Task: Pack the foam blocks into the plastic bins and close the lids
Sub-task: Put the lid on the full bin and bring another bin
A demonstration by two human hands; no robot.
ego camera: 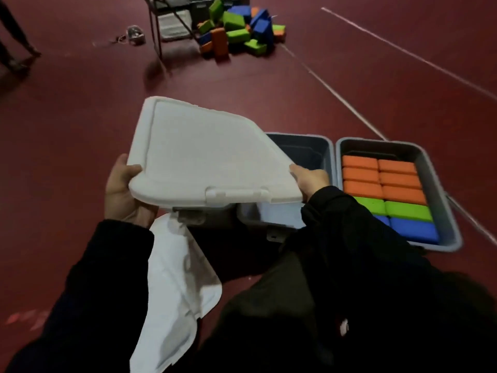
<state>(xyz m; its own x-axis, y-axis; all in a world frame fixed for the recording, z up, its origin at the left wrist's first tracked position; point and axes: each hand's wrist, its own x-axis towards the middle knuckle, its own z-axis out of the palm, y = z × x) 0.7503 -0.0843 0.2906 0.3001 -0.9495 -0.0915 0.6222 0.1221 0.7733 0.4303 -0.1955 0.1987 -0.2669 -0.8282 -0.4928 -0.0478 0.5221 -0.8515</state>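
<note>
I hold a white plastic lid (204,154) tilted in the air, its latch tab facing me. My left hand (121,189) grips its near left corner and my right hand (309,179) grips its near right edge. Below and behind the lid stands a grey bin (304,146), mostly hidden, with no blocks visible in the part that shows. To its right a second grey bin (446,211) holds neat rows of orange, green and blue foam blocks (387,189). A second white lid (172,286) lies near my left sleeve.
A loose pile of green, blue and orange foam blocks (239,28) lies far off on the dark red floor, beside the metal legs of a chair or stand (158,36). Someone's legs (13,30) show at the top left. White lines cross the floor at right.
</note>
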